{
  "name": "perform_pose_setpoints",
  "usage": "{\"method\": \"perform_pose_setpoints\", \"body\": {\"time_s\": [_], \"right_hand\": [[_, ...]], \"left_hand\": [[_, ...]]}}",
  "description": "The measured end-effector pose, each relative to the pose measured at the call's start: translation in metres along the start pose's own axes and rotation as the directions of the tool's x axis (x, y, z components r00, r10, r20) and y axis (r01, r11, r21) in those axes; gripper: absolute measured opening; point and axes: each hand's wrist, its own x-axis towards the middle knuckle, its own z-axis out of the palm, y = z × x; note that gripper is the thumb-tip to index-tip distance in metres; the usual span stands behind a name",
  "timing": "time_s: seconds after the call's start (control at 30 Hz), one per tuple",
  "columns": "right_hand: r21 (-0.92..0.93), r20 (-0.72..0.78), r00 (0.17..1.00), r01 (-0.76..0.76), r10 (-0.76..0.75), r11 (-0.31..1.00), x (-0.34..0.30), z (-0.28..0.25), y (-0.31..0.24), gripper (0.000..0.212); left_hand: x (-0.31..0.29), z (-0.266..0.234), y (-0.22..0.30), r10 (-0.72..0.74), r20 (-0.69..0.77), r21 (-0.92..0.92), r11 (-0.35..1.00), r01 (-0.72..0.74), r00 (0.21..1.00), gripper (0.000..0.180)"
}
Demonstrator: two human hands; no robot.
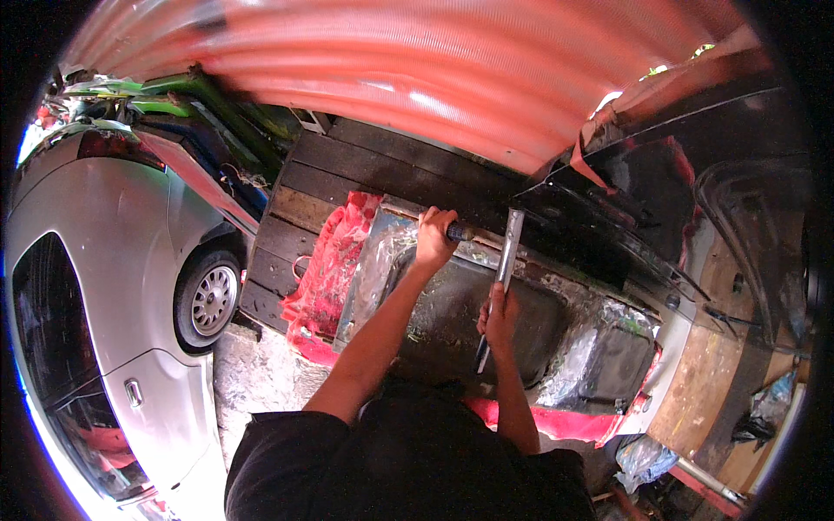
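My left hand (437, 239) is closed round a short tool with a dark round handle (460, 232), at the far edge of a dark, dented metal panel (469, 304). The tool's working end points right, and its kind is unclear. My right hand (499, 316) grips a long silver metal bar (511, 247) around its middle. The bar stands tilted over the panel, its upper end close to the tool in my left hand. Worn silvery patches and recessed shapes mark the panel, which lies on red cloth (328, 282).
Dark wooden planks (321, 174) lie under the cloth. A silver car (113, 226) stands at the left. Red corrugated sheeting (391, 69) rises at the far side. Black body panels (721, 200) lean at the right, near wooden boards (691, 382) and a plastic bag (643, 460).
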Motion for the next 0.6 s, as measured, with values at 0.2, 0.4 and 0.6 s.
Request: {"method": "perform_pose_setpoints", "body": {"time_s": [0.2, 0.4, 0.6], "right_hand": [[-0.073, -0.025, 1.000, -0.007, 0.006, 0.997, -0.006, -0.007, -0.018, 0.035], [-0.099, -0.012, 0.997, 0.070, -0.072, 0.993, 0.002, -0.003, -0.047, 0.036], [-0.121, 0.004, 0.995, 0.095, -0.095, 0.988, 0.007, 0.003, -0.044, 0.037]], "left_hand": [[0.007, 0.003, 0.007, -0.155, -0.137, -0.033, 0.988, 0.152, 0.978, 0.026], [0.010, 0.005, 0.004, -0.200, -0.164, 0.007, 0.979, 0.204, 0.966, 0.024], [0.007, 0.006, 0.011, -0.150, -0.161, 0.029, 0.987, 0.157, 0.975, 0.026]]}}
